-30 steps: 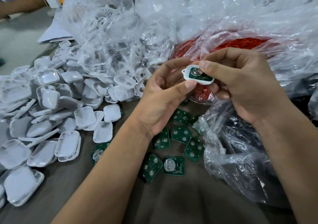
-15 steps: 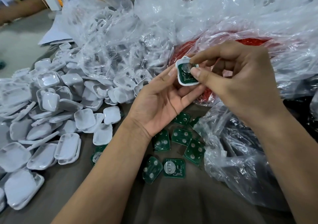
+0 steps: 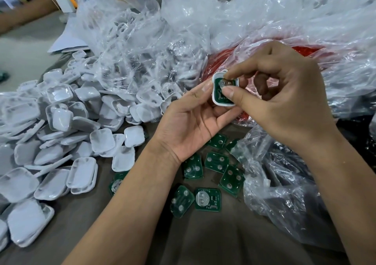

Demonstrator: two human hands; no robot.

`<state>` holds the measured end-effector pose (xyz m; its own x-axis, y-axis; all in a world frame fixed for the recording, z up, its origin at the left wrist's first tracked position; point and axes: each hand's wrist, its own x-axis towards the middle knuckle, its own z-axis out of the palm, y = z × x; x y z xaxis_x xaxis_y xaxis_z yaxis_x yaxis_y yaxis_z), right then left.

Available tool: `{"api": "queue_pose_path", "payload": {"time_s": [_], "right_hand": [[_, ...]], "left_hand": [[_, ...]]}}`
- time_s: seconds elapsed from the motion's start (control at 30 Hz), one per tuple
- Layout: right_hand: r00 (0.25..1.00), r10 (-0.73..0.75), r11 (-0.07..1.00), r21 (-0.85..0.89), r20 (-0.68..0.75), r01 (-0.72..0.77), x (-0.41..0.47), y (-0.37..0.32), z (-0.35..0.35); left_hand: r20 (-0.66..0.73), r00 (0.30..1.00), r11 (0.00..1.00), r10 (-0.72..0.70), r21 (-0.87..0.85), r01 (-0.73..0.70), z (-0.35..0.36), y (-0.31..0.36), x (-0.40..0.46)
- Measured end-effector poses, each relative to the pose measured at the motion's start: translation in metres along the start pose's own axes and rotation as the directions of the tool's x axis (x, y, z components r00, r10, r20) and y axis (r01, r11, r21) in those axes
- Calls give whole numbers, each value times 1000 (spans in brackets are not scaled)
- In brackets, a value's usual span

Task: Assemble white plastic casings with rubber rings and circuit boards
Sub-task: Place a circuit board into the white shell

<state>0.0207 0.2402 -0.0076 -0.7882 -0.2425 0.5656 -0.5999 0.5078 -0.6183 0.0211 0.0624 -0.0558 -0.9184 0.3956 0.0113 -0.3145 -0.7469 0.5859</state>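
A white plastic casing (image 3: 216, 100) with a green circuit board (image 3: 219, 88) seated in it is held above the table at centre. My left hand (image 3: 191, 122) lies palm up under it, fingers straight, supporting its back and left edge. My right hand (image 3: 284, 100) pinches the casing from the right, thumb and forefinger pressing on the board. Several loose green circuit boards (image 3: 211, 161) lie on the table below my hands. A heap of white casing halves (image 3: 61, 126) covers the left side. Red rubber rings (image 3: 219, 61) show through a clear bag behind my hands.
Crumpled clear plastic bags (image 3: 142, 47) full of white casings fill the back. Another clear bag with dark parts (image 3: 284, 183) lies at the right. Another person's arm (image 3: 22, 14) and a white charger (image 3: 65, 3) are at the far left. Bare brown tabletop (image 3: 203, 234) lies near me.
The casing has been turned from lying sideways to standing upright. My left hand has opened from a pinch into a flat support under it, while my right thumb and finger shifted onto the board.
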Motion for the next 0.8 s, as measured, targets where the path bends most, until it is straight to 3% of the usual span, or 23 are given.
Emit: {"api": "queue_pose_path", "payload": {"time_s": [0.43,0.8], "right_hand": [[1000,13,1000,-16,20,-13,0,-1,2],[997,47,996,69,57,-51,2,4,0]], "left_hand": [[1,1000,999,-3,33,3,1,0,-1],[10,1000,999,-14,46,13,-2,-1,0]]}}
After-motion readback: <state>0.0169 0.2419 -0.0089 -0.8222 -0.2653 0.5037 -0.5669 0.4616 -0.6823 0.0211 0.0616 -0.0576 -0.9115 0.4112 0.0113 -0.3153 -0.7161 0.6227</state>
